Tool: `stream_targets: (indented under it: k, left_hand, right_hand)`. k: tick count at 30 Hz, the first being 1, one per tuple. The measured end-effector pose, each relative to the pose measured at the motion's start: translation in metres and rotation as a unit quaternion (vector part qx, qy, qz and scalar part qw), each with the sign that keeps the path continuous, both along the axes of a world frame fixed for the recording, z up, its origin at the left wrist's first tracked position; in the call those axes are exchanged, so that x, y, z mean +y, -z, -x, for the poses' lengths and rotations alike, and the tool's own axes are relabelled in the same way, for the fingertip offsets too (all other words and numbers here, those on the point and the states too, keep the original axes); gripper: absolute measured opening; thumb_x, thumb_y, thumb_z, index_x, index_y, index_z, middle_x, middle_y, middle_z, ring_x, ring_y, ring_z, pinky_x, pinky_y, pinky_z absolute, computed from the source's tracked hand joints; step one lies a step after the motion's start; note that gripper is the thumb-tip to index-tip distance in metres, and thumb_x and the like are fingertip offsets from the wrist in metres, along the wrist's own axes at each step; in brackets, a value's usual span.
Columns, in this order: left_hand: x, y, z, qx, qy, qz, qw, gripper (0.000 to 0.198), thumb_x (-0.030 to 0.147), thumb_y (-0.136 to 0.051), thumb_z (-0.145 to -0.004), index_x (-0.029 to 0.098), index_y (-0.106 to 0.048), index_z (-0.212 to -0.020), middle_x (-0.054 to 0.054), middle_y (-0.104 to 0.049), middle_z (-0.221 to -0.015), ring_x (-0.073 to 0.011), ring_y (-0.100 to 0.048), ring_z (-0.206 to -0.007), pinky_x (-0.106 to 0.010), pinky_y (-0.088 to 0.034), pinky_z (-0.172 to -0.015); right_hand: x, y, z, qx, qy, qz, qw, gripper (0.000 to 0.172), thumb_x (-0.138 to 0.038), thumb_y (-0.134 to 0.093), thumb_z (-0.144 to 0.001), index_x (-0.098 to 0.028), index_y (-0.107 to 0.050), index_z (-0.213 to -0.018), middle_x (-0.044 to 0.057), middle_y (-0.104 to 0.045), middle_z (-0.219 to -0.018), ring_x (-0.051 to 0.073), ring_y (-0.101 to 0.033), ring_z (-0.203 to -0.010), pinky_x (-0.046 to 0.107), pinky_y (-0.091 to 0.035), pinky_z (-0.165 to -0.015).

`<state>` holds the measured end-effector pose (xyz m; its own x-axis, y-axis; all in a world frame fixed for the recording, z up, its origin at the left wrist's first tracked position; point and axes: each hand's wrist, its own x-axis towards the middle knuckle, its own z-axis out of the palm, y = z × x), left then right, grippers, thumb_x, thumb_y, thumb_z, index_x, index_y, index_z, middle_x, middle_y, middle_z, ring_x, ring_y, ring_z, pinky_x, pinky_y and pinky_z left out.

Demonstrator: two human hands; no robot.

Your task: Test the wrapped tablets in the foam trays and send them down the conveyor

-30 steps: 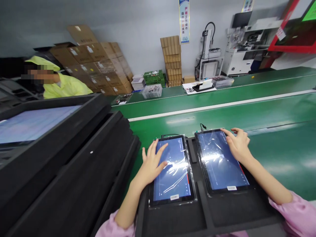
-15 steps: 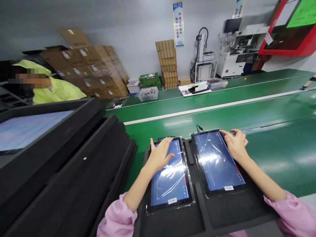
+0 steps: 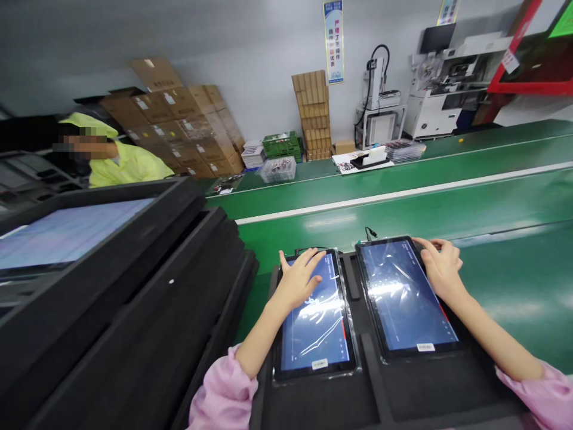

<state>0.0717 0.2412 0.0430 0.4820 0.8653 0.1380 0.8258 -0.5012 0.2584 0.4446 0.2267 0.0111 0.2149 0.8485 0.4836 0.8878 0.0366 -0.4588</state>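
Two tablets wrapped in clear film lie side by side in a black foam tray (image 3: 430, 388) on the green conveyor belt. My left hand (image 3: 299, 279) rests flat on the top half of the left tablet (image 3: 317, 325), fingers stretched toward its far edge. My right hand (image 3: 441, 266) sits at the far right corner of the right tablet (image 3: 405, 298), fingers curled over its edge. Both screens glow blue. A thin cable (image 3: 369, 232) sticks out behind the right tablet.
A tall stack of black foam trays (image 3: 134, 310) fills the left, its top one holding a lit screen (image 3: 67, 230). Behind it sits a person in a yellow coat (image 3: 120, 164). Cardboard boxes (image 3: 179, 128), a green crate (image 3: 280, 143) and machines (image 3: 430, 89) line the far wall.
My left hand slid up the left tablet from its middle toward its far edge. My right hand shifted a little farther onto the right tablet's far corner, its fingers curling.
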Motion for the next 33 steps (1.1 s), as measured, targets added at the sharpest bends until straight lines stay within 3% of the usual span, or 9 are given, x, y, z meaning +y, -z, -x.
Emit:
stream_targets:
  k: [5, 10, 15, 20, 23, 26, 33]
  left_hand:
    - [0.0, 0.0, -0.006, 0.027, -0.005, -0.03, 0.999, 0.067, 0.07, -0.022, -0.097, 0.036, -0.044, -0.15, -0.016, -0.052, -0.148, -0.0355, -0.045, -0.138, -0.081, 0.001, -0.11]
    - [0.0, -0.001, 0.002, -0.043, 0.002, -0.018, 0.999, 0.09, 0.078, 0.0, -0.089, 0.027, -0.022, -0.16, -0.017, -0.047, -0.153, -0.0322, -0.044, -0.141, -0.074, 0.005, -0.115]
    - [-0.017, -0.003, 0.03, -0.125, -0.035, -0.007, 0.991, 0.102, 0.082, 0.01, -0.08, 0.027, -0.022, -0.159, -0.016, -0.036, -0.161, -0.0333, -0.033, -0.149, -0.072, 0.001, -0.118]
    - [-0.059, 0.018, 0.057, -0.185, -0.103, -0.009, 0.977, 0.094, 0.082, 0.004, -0.084, 0.032, -0.026, -0.158, -0.013, -0.035, -0.162, -0.0339, -0.03, -0.15, -0.07, -0.011, -0.119]
    - [-0.077, 0.034, 0.063, -0.22, -0.124, -0.031, 0.967, 0.093, 0.08, 0.001, -0.087, 0.029, -0.03, -0.157, -0.014, -0.035, -0.161, -0.033, -0.032, -0.149, -0.063, -0.022, -0.121]
    - [-0.081, 0.04, 0.062, -0.228, -0.135, -0.044, 0.963, 0.094, 0.08, -0.001, -0.087, 0.025, -0.032, -0.156, -0.016, -0.036, -0.159, -0.0319, -0.033, -0.149, -0.058, -0.027, -0.121]
    - [-0.077, 0.043, 0.06, -0.179, -0.14, -0.053, 0.972, 0.091, 0.08, -0.006, -0.088, 0.026, -0.03, -0.158, -0.016, -0.037, -0.158, -0.034, -0.034, -0.147, -0.062, -0.025, -0.12]
  right_hand:
    - [0.0, -0.001, 0.002, 0.016, -0.014, -0.001, 1.0, 0.053, -0.051, -0.024, -0.099, -0.033, -0.067, -0.124, 0.012, -0.048, -0.11, 0.032, -0.047, -0.103, 0.057, -0.041, -0.089]
    - [0.0, 0.001, 0.0, 0.021, -0.015, -0.013, 1.0, 0.052, -0.051, -0.025, -0.098, -0.033, -0.066, -0.124, 0.012, -0.047, -0.109, 0.032, -0.046, -0.101, 0.056, -0.041, -0.086]
    - [-0.002, 0.003, -0.001, 0.019, -0.019, -0.026, 0.999, 0.051, -0.05, -0.025, -0.099, -0.032, -0.066, -0.124, 0.012, -0.048, -0.11, 0.032, -0.046, -0.101, 0.057, -0.041, -0.087]
    - [-0.004, 0.002, 0.001, 0.014, -0.039, -0.047, 0.998, 0.049, -0.05, -0.025, -0.1, -0.032, -0.064, -0.125, 0.012, -0.05, -0.11, 0.032, -0.047, -0.101, 0.057, -0.041, -0.088]
    - [-0.006, 0.0, 0.004, 0.004, -0.05, -0.052, 0.997, 0.049, -0.049, -0.024, -0.101, -0.032, -0.063, -0.124, 0.012, -0.051, -0.11, 0.032, -0.048, -0.102, 0.055, -0.041, -0.088]
    - [-0.009, -0.003, 0.006, -0.018, -0.077, -0.064, 0.995, 0.048, -0.047, -0.024, -0.101, -0.031, -0.061, -0.127, 0.012, -0.052, -0.111, 0.031, -0.048, -0.103, 0.051, -0.041, -0.087]
    - [-0.021, -0.011, 0.011, -0.056, -0.179, -0.118, 0.975, 0.048, -0.045, -0.023, -0.103, -0.027, -0.061, -0.124, 0.011, -0.055, -0.114, 0.03, -0.051, -0.105, 0.047, -0.038, -0.087]
